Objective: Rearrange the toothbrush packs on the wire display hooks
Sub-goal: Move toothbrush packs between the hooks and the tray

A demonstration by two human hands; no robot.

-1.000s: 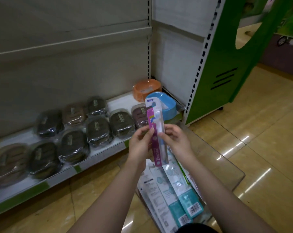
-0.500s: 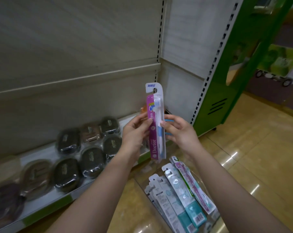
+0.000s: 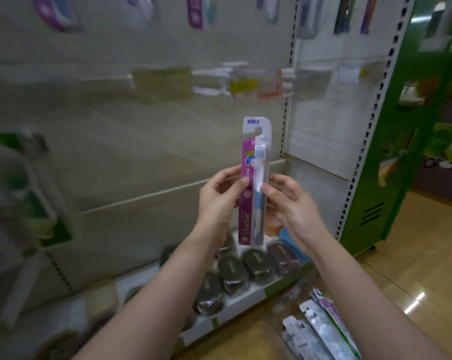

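Left hand: my left hand (image 3: 221, 197) pinches the toothbrush pack (image 3: 253, 183) on its left edge, thumb on the front, fingers curled behind.
Right hand: my right hand (image 3: 293, 206) pinches the right edge of the same pack at about the same height, thumb tip on the clear blister, the other fingers loosely bent behind it.
Pack look: I see a long narrow card, purple down the left with the word "Doctor" reading up the side, a white top tab with blue characters and a hook-shaped cutout, and a clear blister over a white and blue brush, bristles up.
Pack place: I hold it upright in the air in front of the shelving back panel (image 3: 141, 157), above the low shelf (image 3: 248, 297) of dark wrapped items (image 3: 257, 266).
Since earlier: the pack now stands higher against the panel; my view has tilted up, so blurred hanging packs (image 3: 195, 11) along the top and a row of price tags (image 3: 243, 83) have come into sight, and the loose packs (image 3: 321, 331) below have slid to the bottom right corner.
Arm pose: both my forearms reach up and forward from the bottom edge, converging on the pack, wrists slightly bent inward.
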